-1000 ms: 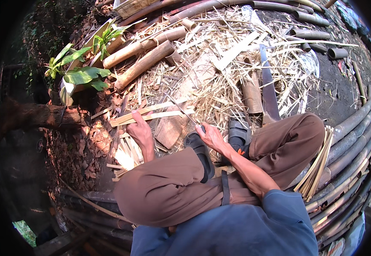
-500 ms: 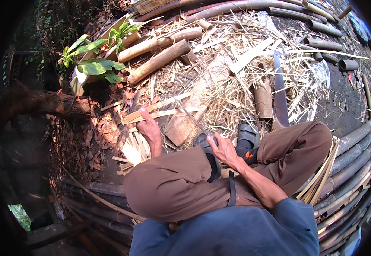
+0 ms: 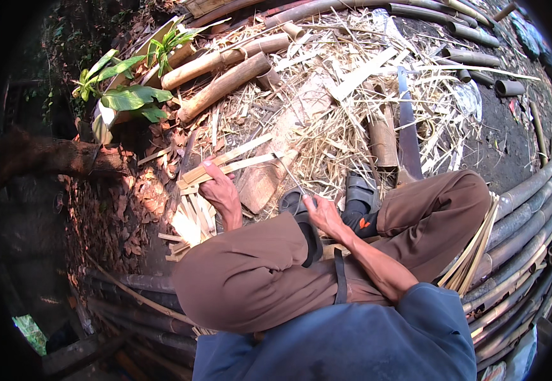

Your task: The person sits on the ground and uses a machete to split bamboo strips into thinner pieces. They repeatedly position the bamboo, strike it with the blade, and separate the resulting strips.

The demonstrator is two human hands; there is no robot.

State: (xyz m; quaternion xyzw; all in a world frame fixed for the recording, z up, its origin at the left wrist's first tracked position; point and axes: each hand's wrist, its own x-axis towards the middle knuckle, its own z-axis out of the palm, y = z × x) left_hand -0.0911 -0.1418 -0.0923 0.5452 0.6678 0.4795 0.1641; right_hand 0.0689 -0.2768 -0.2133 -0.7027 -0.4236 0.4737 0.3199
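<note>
My left hand (image 3: 221,193) is closed around pale split bamboo strips (image 3: 233,167), thumb on top. Two of their ends fan out to the right. In my right hand (image 3: 324,216) is a knife (image 3: 292,176) with a thin, narrow blade, its handle mostly hidden by my fingers. The blade slants up and left, and its tip is at the free end of the lower strip; whether they touch I cannot tell. Beneath the strips lies a worn wooden board (image 3: 264,180). More cut strips (image 3: 193,219) are piled beside my left wrist.
A saw (image 3: 408,127) stands beside an upright-looking bamboo piece (image 3: 383,136) past my feet. Shavings (image 3: 333,133) cover the ground. Thick bamboo lengths (image 3: 225,86) lie at the far left near a leafy plant (image 3: 130,95). Bamboo poles (image 3: 524,222) are stacked at right, beside a strip bundle (image 3: 473,254).
The knife has moved right along the strips, from crossing the upper strip to the lower strip's end. My left hand keeps its hold. The whole view has shifted slightly.
</note>
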